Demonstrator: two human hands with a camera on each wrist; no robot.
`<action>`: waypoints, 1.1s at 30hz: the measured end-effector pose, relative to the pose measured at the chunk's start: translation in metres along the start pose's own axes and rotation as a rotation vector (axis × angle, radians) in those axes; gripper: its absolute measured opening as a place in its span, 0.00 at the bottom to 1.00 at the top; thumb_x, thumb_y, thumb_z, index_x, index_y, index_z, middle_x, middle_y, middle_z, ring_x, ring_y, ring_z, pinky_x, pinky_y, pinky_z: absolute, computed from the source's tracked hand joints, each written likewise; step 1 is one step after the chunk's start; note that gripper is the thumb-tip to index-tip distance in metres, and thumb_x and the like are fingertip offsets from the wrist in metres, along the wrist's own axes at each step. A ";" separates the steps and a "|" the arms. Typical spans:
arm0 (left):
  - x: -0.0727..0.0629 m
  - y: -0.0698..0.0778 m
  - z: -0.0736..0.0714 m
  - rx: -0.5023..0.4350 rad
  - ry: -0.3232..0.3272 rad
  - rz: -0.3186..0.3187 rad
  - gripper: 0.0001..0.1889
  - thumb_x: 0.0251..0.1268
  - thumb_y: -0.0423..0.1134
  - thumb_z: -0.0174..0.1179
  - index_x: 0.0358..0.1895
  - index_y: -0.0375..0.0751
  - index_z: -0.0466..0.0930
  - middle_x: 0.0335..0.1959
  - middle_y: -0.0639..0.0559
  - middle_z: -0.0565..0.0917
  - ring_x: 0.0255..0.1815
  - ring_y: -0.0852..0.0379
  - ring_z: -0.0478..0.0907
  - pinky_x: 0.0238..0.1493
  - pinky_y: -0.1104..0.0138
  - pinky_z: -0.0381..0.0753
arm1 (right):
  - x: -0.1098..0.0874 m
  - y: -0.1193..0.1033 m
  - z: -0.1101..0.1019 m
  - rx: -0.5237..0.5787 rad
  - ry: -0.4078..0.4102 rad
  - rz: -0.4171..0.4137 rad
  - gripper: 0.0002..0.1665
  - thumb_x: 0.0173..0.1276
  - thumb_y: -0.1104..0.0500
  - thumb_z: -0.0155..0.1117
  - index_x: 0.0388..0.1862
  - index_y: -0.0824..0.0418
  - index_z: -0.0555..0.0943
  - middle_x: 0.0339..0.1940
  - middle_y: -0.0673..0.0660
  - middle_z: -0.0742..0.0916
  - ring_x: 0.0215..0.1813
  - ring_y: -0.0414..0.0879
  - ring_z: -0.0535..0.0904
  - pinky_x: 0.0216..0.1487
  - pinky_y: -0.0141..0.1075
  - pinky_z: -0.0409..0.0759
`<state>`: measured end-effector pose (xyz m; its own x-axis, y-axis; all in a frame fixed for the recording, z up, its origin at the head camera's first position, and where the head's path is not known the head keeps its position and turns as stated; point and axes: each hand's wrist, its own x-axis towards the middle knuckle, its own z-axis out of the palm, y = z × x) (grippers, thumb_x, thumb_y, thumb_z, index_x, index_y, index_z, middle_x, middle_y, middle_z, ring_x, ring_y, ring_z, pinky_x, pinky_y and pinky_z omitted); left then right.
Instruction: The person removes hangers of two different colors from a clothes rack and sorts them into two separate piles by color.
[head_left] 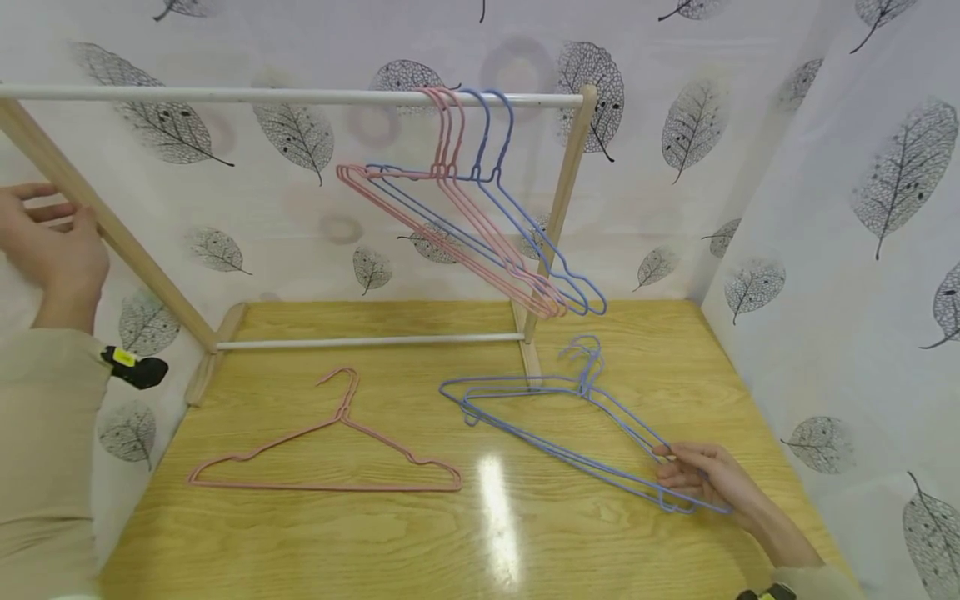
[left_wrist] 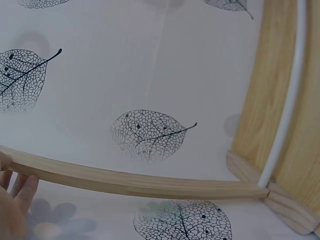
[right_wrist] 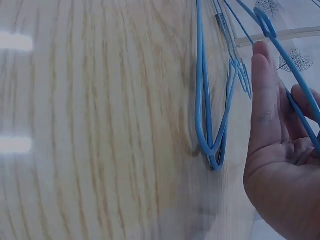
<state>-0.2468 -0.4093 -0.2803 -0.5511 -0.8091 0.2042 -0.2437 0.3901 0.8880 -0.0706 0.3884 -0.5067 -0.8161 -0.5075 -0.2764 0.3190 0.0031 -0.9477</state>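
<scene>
My left hand [head_left: 63,250] holds the left wooden post [head_left: 135,247] of a garment rack. In the left wrist view the thumb and fingers lie on opposite sides of that post [left_wrist: 125,184]. At the right, my right hand [head_left: 708,479] grips the lower right end of a blue hanger [right_wrist: 296,74], which runs between thumb and fingers. Other blue hanger wire [right_wrist: 199,100] lies close to the table beside the hand. Left of them, a pink hanger [head_left: 322,487] lies flat, its hook pointing away from me.
Several pink hangers [head_left: 438,133] and blue hangers [head_left: 511,133] hang toward the right end of the white top rail [head_left: 262,96]. A lower white bar [head_left: 375,342] joins the rack's feet. Leaf-patterned cloth [head_left: 465,33] surrounds the wooden table [head_left: 360,550].
</scene>
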 end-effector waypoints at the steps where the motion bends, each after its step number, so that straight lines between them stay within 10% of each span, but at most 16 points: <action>1: 0.000 -0.001 0.000 0.001 0.004 0.000 0.21 0.83 0.47 0.50 0.71 0.74 0.66 0.52 0.81 0.65 0.42 0.85 0.63 0.70 0.77 0.74 | -0.001 0.001 -0.002 -0.016 0.005 0.006 0.26 0.90 0.59 0.37 0.64 0.53 0.85 0.46 0.48 0.93 0.50 0.41 0.92 0.58 0.34 0.90; 13: 0.000 -0.001 0.003 -0.027 0.025 0.012 0.20 0.82 0.45 0.51 0.70 0.71 0.69 0.44 0.81 0.63 0.38 0.85 0.62 0.67 0.77 0.74 | -0.006 0.002 -0.013 0.077 -0.024 0.017 0.24 0.90 0.61 0.38 0.70 0.57 0.79 0.61 0.53 0.90 0.63 0.44 0.88 0.66 0.38 0.85; 22: 0.012 -0.008 0.006 -0.011 0.014 0.008 0.21 0.82 0.47 0.51 0.71 0.73 0.67 0.60 0.76 0.68 0.44 0.86 0.64 0.71 0.77 0.74 | -0.010 -0.012 -0.007 -0.033 0.228 -0.030 0.20 0.88 0.58 0.45 0.66 0.53 0.82 0.58 0.43 0.91 0.61 0.35 0.88 0.63 0.26 0.85; 33: 0.002 -0.004 0.002 -0.003 0.034 0.014 0.20 0.82 0.46 0.51 0.70 0.72 0.69 0.54 0.79 0.68 0.40 0.86 0.63 0.69 0.77 0.74 | 0.018 -0.051 0.035 -0.137 0.334 -0.214 0.17 0.86 0.60 0.51 0.64 0.55 0.82 0.55 0.46 0.92 0.56 0.40 0.90 0.58 0.32 0.89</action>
<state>-0.2487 -0.4115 -0.2839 -0.5273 -0.8178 0.2308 -0.2335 0.4006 0.8860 -0.0842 0.3490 -0.4580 -0.9755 -0.2024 -0.0862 0.0767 0.0543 -0.9956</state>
